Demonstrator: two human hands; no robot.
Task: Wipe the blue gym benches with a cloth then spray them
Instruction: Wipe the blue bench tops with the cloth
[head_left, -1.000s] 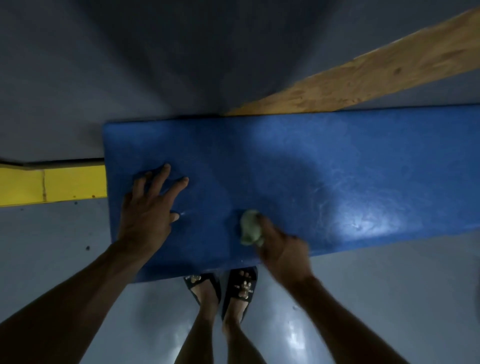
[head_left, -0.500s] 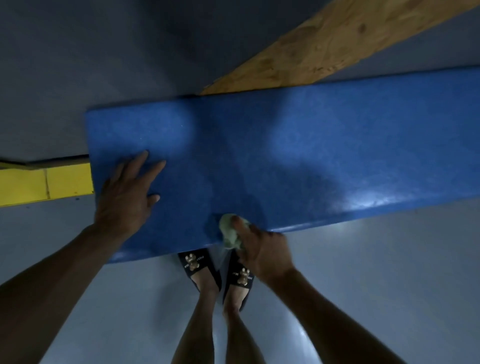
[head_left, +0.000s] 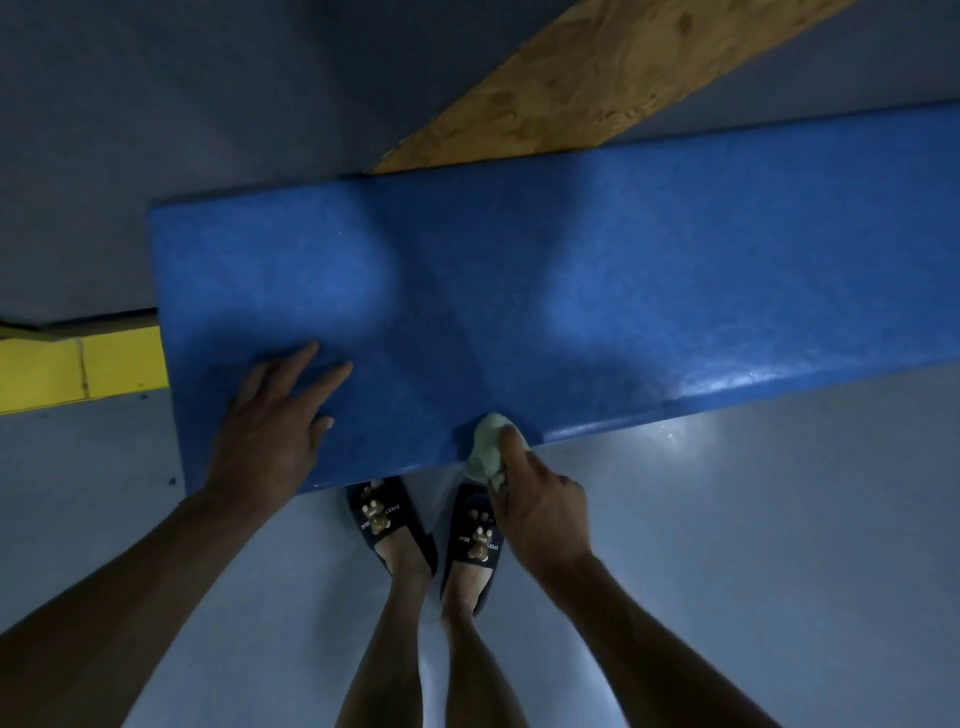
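Note:
A long blue padded gym bench (head_left: 519, 291) runs across the view from left to right. My left hand (head_left: 275, 421) rests flat on its near left part, fingers spread. My right hand (head_left: 540, 504) grips a small bunched pale green cloth (head_left: 485, 447) and holds it against the bench's near edge, just above my feet. The bench top shines wet toward the right. No spray bottle is in view.
A wooden plank (head_left: 597, 78) slants away behind the bench. A yellow bar (head_left: 78, 369) sticks out at the bench's left end. My feet in dark slippers (head_left: 426, 525) stand on the grey glossy floor (head_left: 753, 519) close to the bench.
My right hand has drawn the cloth from the bench top toward me to the near edge. My left hand stays pressed on the bench.

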